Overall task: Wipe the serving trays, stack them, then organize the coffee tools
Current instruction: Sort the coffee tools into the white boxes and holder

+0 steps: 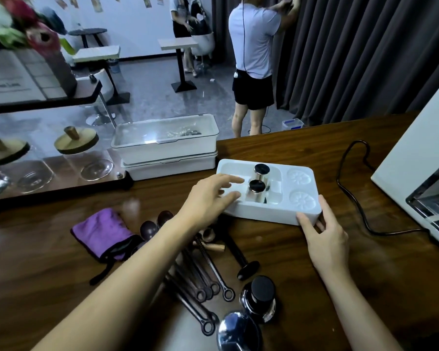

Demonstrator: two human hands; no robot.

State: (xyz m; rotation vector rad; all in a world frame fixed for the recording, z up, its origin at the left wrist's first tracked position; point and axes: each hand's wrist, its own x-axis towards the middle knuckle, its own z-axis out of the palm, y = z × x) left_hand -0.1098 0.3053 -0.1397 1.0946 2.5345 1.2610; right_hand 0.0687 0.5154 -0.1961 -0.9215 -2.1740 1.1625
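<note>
The coffee-tool organizing step appears to be in hand. The white tray [269,215] on the table [289,262] is gripped at its near corner by the right hand [327,236], while the left hand [208,198] is spread, empty, over its left compartment. Next, the loose long-handled tools [203,274] would probably need to be gathered.

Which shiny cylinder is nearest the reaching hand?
The front cylinder, right by the left hand. The other cylinder stands behind it, farther back in the tray.
</note>
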